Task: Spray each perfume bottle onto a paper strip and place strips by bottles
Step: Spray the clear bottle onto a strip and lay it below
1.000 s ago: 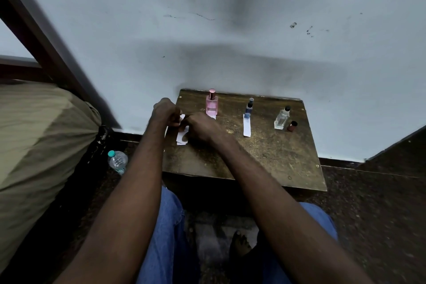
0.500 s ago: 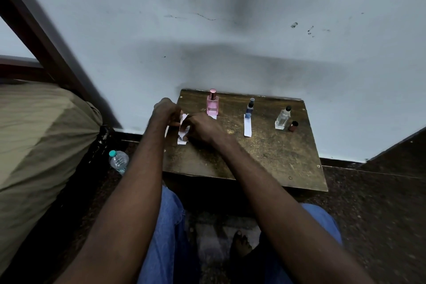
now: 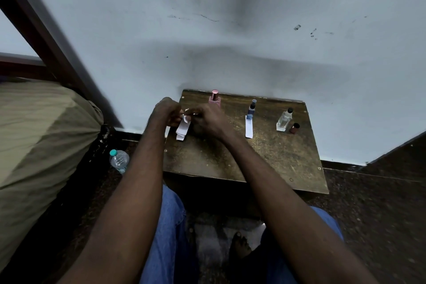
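Three perfume bottles stand along the back of a small wooden table [image 3: 242, 159]: a pink bottle [image 3: 214, 100], a blue bottle [image 3: 251, 109] and a clear bottle [image 3: 285, 120] with its brown cap [image 3: 294, 128] beside it. One white paper strip [image 3: 249, 126] lies in front of the blue bottle. At the table's left edge my left hand [image 3: 165, 112] and my right hand [image 3: 206, 121] meet and pinch a small bunch of white paper strips [image 3: 182, 128], lifted so the ends hang down. Part of the bunch is hidden by my fingers.
The table stands against a pale wall. A plastic water bottle [image 3: 119, 160] lies on the dark floor to the left, beside a bed with an olive sheet [image 3: 39, 140]. My knees in blue jeans are below the table's front edge.
Both hands have lifted the bunch of strips slightly off the table and drawn closer together; the strips now hang from my fingers. The bottles and the lone strip have not moved.
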